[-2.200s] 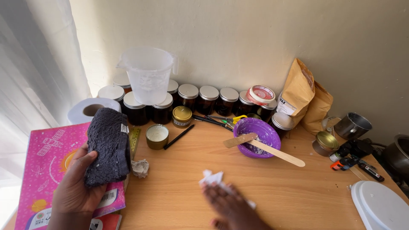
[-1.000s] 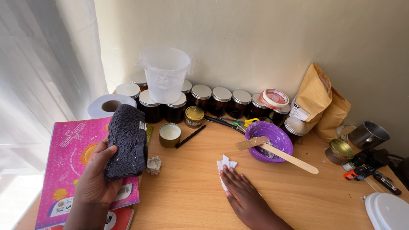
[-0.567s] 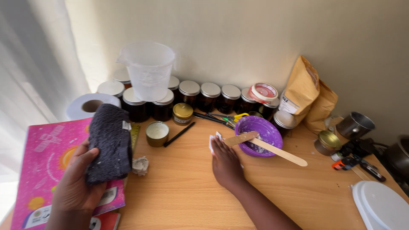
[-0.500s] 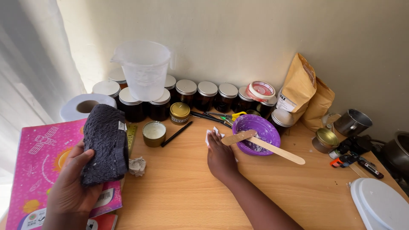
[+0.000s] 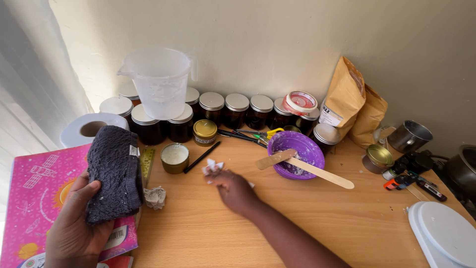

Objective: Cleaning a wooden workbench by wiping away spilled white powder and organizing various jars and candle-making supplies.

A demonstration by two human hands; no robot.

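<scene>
On the wooden table (image 5: 208, 233), the right hand (image 5: 233, 187) pinches a crumpled white tissue (image 5: 213, 166) at its fingertips, beside the small gold tin (image 5: 174, 157); the left hand (image 5: 74, 223) grips a dark folded cloth (image 5: 113, 173).

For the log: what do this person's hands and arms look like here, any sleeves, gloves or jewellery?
Both are bare. The left hand shows no glove, ring or watch on what is in view; its wrist is cut off by the frame edge. The right hand is also ungloved, and the forearm behind it is uncovered down to the frame edge, with no sleeve, band or bracelet visible.
</scene>
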